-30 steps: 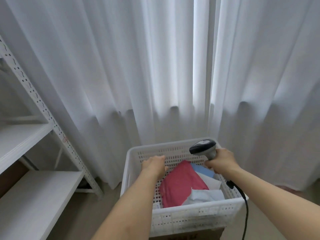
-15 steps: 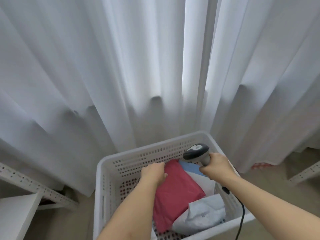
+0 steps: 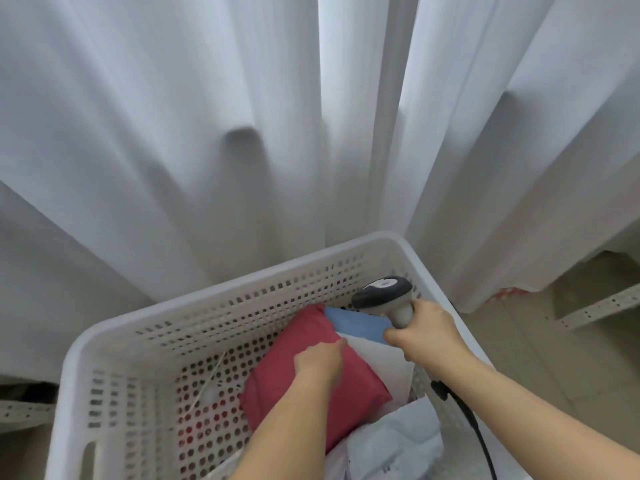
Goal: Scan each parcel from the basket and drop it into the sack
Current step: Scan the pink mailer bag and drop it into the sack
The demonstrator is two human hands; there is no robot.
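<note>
The left hand point(image 3: 320, 363) lies on the red parcel point(image 3: 311, 386) with its fingers curled over the parcel's right edge. It looks like a grasp, though the fingertips are hidden, so how firm it is I cannot tell. Just right of it the right hand point(image 3: 424, 332) is clenched round the handle of the scanner point(image 3: 382, 294), whose head points left over the parcels, and its cable point(image 3: 467, 420) trails down the right basket wall.

Risks, as I judge them: the red parcel is soft and baggy, so a hold on one edge may let it sag and slip back. It overlaps the white parcel point(image 3: 384, 362) beside the grip, and lifting could drag that along or tip it. No label shows on the red face; if the barcode is underneath, the scan will miss until the parcel is turned. The cable could snag on the basket point(image 3: 166, 320) rim. The sack is not in view, so the drop needs a turn away.

Count: one basket; one scanner; in it one red parcel, one blue parcel point(image 3: 356, 322) beyond the grip, one white, and one pale crumpled bag point(image 3: 394, 445) nearest the person, so at least four, and more may lie beneath.
</note>
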